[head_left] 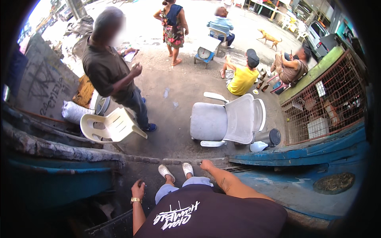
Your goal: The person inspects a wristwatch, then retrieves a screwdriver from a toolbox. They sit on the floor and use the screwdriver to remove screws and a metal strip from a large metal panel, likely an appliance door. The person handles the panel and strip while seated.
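Note:
My left hand [138, 190], with a gold watch [135, 200] at its wrist, hangs low beside my left leg. Its fingers are loosely curled, and a small pale speck shows at their tips, too small to name. Out to the right, my right hand [206, 165] is closed near the stone sill ahead of my feet. Something small and dark shows at its fingertips, but I cannot make it out. Closest to that hand are my white clogs [187, 170] and a grey-white plastic armchair [208, 121] beyond the sill.
A cream plastic chair [113, 126] stands front left, beside a standing person in a dark shirt [109, 63]. A white jug [258, 146] and dark bucket [274, 137] sit by the wire-mesh cage [329, 107]. Farther off are seated people, a dial scale [204, 53] and a dog [269, 38].

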Tool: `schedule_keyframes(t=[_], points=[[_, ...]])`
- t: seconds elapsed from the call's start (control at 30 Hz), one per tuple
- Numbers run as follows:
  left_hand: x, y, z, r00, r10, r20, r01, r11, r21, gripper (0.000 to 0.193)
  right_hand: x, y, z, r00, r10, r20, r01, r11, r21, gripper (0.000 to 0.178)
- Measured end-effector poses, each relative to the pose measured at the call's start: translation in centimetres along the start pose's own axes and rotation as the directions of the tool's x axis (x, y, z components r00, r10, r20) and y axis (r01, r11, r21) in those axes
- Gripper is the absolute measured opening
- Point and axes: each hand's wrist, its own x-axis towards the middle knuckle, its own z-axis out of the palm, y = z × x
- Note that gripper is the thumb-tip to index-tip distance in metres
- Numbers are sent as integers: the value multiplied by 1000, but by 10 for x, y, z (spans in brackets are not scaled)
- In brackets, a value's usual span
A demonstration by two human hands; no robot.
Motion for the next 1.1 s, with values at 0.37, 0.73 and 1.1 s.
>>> schedule_keyframes(t=[0.37, 0.73, 1.1], points=[[-302, -196, 143, 586, -713, 385, 809, 494, -319, 34, 5, -48, -46, 994, -110, 12, 110, 984, -140, 42], [-577, -311, 304, 488, -819, 301, 493, -26, -870, 38, -122, -151, 186, 840, -456, 296, 518, 836, -182, 34], [-746, -299, 443, 74, -899, 431, -218, -436, -873, 36, -250, -224, 400, 658, -319, 682, 622, 741, -254, 32]])
